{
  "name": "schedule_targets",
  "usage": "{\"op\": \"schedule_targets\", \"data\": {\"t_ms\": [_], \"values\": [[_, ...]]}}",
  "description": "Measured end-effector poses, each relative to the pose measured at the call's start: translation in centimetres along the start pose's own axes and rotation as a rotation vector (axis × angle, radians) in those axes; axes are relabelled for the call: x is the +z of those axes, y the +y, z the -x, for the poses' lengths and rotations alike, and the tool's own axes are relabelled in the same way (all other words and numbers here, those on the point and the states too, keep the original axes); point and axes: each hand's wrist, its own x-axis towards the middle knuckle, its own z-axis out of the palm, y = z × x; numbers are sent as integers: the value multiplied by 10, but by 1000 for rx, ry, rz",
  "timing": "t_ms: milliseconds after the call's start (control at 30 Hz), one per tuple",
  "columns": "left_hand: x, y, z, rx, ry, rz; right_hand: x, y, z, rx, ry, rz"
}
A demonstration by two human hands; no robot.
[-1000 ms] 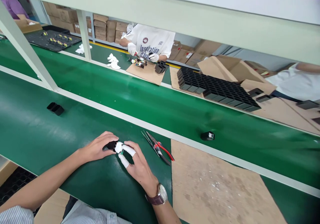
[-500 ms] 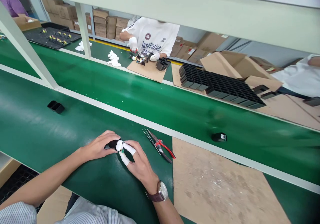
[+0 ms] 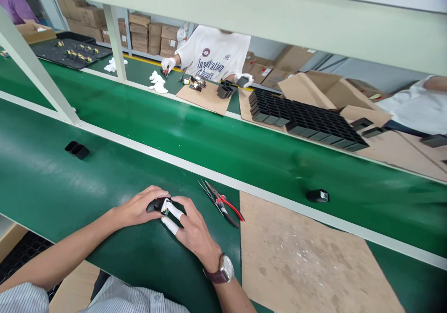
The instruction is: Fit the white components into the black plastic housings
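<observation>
A small black housing (image 3: 157, 204) is held between the thumb and fingers of my left hand (image 3: 139, 207), just above the green work surface. White material and a bit of green show at its right end. My right hand (image 3: 188, 222), with white covers on two fingers and a watch on the wrist, touches that end; its covered fingertips are spread apart, one pressing at the opening. Right of my hands lie red-handled pliers (image 3: 226, 206) and metal tweezers (image 3: 208, 194).
Brown board (image 3: 307, 252) lies at right. Two black housings (image 3: 77, 150) stand at left. Another black housing (image 3: 317, 195) rests on the green belt (image 3: 209, 140). Across it, a person in a white shirt (image 3: 213, 52) works beside rows of black housings (image 3: 307, 119). A slanted post (image 3: 42, 66) rises at left.
My right fingers have shifted slightly at the housing, the lower one now away from it. The belt housing has moved right. The person across has spread their hands, one holding a black housing.
</observation>
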Motion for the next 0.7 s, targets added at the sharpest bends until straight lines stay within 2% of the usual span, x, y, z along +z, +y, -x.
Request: {"op": "schedule_targets", "data": {"t_ms": [233,367,533,700], "values": [[5,1,2,-56,-6,23,10,-2,-1,53,-63,23],[2,5,2,-10,14,-31,3,3,3,64,-37,58],[0,5,1,207,88,-127,-22,25,7,251,123,395],[3,5,-3,206,103,-111,-24,41,24,276,44,617]]}}
